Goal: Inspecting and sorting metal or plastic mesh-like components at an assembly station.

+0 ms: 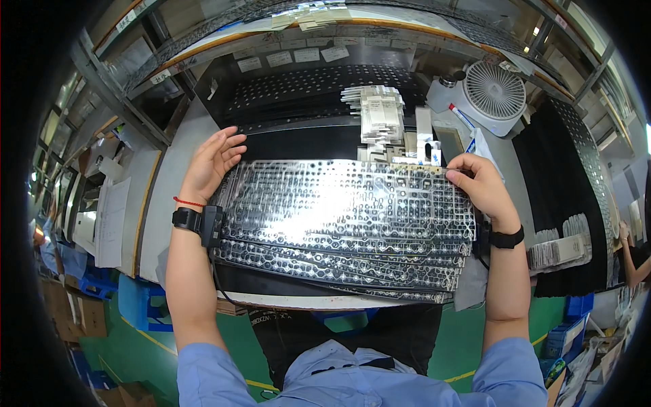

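A fanned stack of glossy sheets [339, 217], printed with a dense black and silver circuit-like pattern, lies on the worktable before me. Bright glare covers the middle of the top sheet. At its far right corner, my right hand [481, 190] has thumb and forefinger closed on the sheet's edge. My left hand [213, 163] is held just beyond the far left corner, fingers spread, with nothing in it. Behind the sheets stands a pile of small pale strips [382, 119], beside a white piece [429, 150] with dark openings.
A white fan [494, 95] stands at the back right, near a red-capped marker [462, 117]. Black perforated sheets [305, 91] are stacked at the back. More pale strips [559, 251] lie on black material at the right. A metal shelf post [115, 95] rises at the left.
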Motion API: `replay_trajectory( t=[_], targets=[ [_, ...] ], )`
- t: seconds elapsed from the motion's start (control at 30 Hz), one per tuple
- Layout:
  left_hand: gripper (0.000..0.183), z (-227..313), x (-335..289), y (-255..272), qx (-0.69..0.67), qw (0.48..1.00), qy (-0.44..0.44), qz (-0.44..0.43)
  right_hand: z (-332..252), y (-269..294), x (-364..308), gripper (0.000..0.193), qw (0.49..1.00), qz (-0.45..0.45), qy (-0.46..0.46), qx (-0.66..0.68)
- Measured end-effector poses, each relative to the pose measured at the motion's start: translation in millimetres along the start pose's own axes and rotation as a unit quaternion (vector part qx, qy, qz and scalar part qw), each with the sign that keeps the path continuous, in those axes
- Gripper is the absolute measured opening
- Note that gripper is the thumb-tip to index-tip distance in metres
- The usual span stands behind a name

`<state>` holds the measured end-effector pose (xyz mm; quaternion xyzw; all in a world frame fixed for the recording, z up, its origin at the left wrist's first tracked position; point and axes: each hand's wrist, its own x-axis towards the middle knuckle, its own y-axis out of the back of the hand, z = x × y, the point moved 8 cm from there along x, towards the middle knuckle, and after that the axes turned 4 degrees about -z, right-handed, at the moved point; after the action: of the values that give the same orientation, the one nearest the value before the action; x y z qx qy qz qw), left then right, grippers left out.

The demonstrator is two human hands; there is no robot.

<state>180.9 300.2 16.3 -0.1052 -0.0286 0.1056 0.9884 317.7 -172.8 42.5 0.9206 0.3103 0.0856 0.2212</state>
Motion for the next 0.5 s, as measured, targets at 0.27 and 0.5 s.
replay_trajectory(
  t=[0.27, 0.5],
  targets=[
    [0.040, -1.9, 1.2, 2.5, 0.031, 0.998, -0.006, 0.046, 3.0, 9.1, 2.0, 0.007, 0.997, 0.047, 0.036, 0.041],
    [0.029, -4.6, -2.6, -5.8, 0.071, 0.997, 0.030, 0.015, 8.4, 15.7, 4.7, 0.008, 0.992, 0.071, 0.056, 0.086]
  ],
)
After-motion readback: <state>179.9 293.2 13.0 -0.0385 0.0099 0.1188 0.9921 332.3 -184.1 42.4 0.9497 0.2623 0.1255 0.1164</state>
